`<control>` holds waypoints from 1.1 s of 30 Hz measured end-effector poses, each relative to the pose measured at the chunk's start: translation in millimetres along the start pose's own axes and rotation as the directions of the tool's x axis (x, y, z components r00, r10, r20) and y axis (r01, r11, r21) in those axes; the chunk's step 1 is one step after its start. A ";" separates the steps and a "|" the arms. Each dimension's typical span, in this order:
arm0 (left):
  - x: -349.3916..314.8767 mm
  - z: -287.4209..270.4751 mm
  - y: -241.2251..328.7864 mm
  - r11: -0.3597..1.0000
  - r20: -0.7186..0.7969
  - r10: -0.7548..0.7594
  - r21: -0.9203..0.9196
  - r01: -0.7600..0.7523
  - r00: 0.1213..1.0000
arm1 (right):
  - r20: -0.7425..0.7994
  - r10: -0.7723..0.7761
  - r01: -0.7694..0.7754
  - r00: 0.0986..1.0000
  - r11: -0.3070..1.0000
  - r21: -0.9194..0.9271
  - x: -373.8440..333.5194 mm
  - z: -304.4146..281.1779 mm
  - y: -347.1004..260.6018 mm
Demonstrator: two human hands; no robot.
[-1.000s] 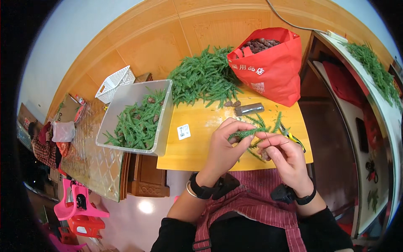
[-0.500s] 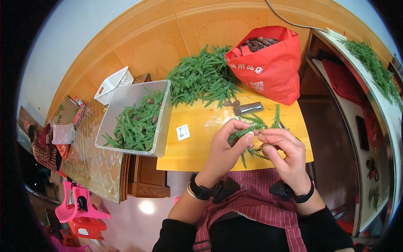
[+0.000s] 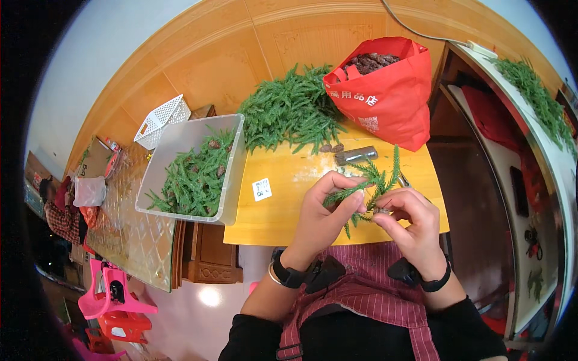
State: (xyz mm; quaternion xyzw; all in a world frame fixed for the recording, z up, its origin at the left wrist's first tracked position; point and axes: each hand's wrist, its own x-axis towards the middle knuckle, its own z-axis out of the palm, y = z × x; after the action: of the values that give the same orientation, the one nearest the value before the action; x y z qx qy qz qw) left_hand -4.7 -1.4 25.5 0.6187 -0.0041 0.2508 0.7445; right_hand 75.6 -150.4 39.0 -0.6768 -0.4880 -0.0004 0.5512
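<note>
Over the front part of the yellow table (image 3: pixel 253 222), my left hand (image 3: pixel 325 207) pinches a green pine sprig (image 3: pixel 379 180) between thumb and fingers. My right hand (image 3: pixel 415 219) closes its thumb and fingertips on a small brown pine cone (image 3: pixel 380 211) at the sprig's base. The fingers partly cover the cone. Just beyond my hands lie a dark cylinder (image 3: pixel 355 156) and a pair of loose pine cones (image 3: pixel 332 148). A metal tool (image 3: pixel 403 180), mostly hidden, shows behind the sprig.
A pile of green sprigs (image 3: pixel 289 108) and a red bag (image 3: pixel 385 96) of pine cones stand at the back. To the left is a translucent bin (image 3: pixel 233 174) holding sprigs and cones, beside a white basket (image 3: pixel 162 123). Shelving (image 3: pixel 475 150) borders the right; a person (image 3: pixel 60 210) is far left.
My right fingers have shifted slightly at the sprig's base. A thin wire seen by them earlier no longer shows. The sprig has turned more upright; my left hand has barely moved.
</note>
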 end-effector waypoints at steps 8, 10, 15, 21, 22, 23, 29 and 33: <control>-1.4 4.7 -1.8 0.991 0.019 0.080 0.107 -0.081 0.997 | -0.111 -0.007 0.008 0.994 1.000 0.017 3.2 7.4 -3.3; -1.5 5.5 -1.4 0.989 0.024 0.063 0.129 -0.066 0.998 | -0.142 0.010 -0.003 0.990 0.999 0.047 1.9 10.1 -0.8; -0.6 5.4 -2.1 0.984 0.031 0.100 0.143 -0.103 0.995 | -0.167 0.046 -0.037 0.985 0.998 0.059 1.0 9.5 -0.1; 0.2 5.3 1.3 0.987 0.068 0.104 0.117 -0.111 0.992 | -0.189 0.018 -0.021 0.982 1.000 -0.010 0.0 8.7 0.0; -0.2 6.2 2.1 0.987 0.068 0.103 0.117 -0.111 0.992 | -0.193 -0.005 -0.003 0.981 0.999 -0.039 0.5 8.3 0.5; -0.8 7.3 2.6 0.989 0.060 0.097 0.109 -0.103 0.993 | -0.196 -0.028 0.015 0.980 0.998 -0.068 0.6 8.1 0.8; -2.4 5.0 2.7 0.988 0.053 0.093 0.121 -0.099 0.994 | -0.204 -0.047 0.033 0.978 0.997 -0.071 0.0 8.6 -1.6; -3.2 5.6 -0.4 0.983 0.012 0.153 0.101 -0.153 0.988 | -0.220 -0.049 0.034 0.974 0.997 -0.074 -0.7 8.9 -4.5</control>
State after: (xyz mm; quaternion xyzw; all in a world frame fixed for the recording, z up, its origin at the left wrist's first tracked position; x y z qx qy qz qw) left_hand -5.6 -7.8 25.5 0.6541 -0.0405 0.3059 0.6906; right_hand 67.5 -144.6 38.5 -0.6810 -0.4372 -0.1043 0.5781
